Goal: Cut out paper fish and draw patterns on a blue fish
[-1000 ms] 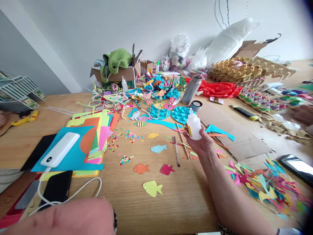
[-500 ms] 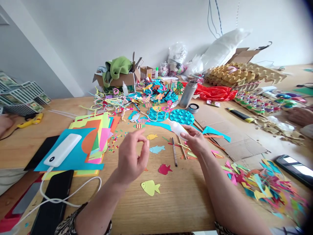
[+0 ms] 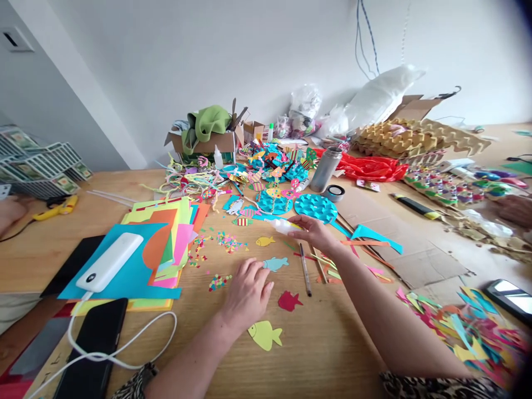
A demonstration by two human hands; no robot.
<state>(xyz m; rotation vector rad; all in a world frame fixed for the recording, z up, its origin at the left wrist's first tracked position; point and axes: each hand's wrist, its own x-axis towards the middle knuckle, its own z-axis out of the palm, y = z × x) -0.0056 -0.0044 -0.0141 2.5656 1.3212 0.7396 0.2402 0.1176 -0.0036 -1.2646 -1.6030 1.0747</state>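
Observation:
My right hand [image 3: 313, 234] grips a small white squeeze bottle [image 3: 279, 226] with a pointed nozzle, held sideways and tipped to the left above the table. Palm down, my left hand [image 3: 249, 291] rests low over the wood with its fingers stretched out. Its fingertips are at the left end of a light blue paper fish [image 3: 276, 264]; whether they press on it I cannot tell. Around that hand lie a red paper fish [image 3: 290, 301], a large pale yellow fish [image 3: 265, 335] and a small orange-yellow fish [image 3: 265, 241]. Confetti dots [image 3: 219, 282] are scattered left of the fingers.
Coloured paper sheets [image 3: 162, 233] and a white power bank [image 3: 110, 261] lie left. A pen [image 3: 305, 271] and paper strips are near my right forearm. Blue discs [image 3: 316, 208], a metal bottle [image 3: 326, 169] and paper scraps [image 3: 461, 327] surround the work area. Other people's hands show at both edges.
My left hand has come down from a raised, curled pose to a flat one beside the blue fish. The white bottle has swung further left and lies more level in my right hand.

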